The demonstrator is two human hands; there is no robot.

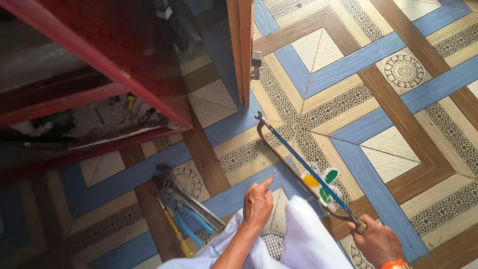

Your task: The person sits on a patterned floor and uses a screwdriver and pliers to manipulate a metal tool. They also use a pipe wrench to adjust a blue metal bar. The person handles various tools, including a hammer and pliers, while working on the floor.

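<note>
My right hand (pixel 376 241) grips the handle end of a hacksaw (pixel 298 167) with a curved brown frame and a blue blade. The saw reaches up and left, its far tip close to the bottom edge of an open wooden door (pixel 242 50). My left hand (pixel 259 201) is raised above my white-clothed knee (pixel 303 234) and pinches a thin nail (pixel 273 173) between its fingertips. An orange band sits on my right wrist (pixel 396 265).
A dark red wooden cabinet (pixel 99 55) stands at left, its lower shelf cluttered with small items. Pliers with blue handles (pixel 191 221), a yellow-handled screwdriver (pixel 174 229) and metal tools lie on the patterned floor (pixel 388 99). A colourful wrapper (pixel 318 179) lies under the saw.
</note>
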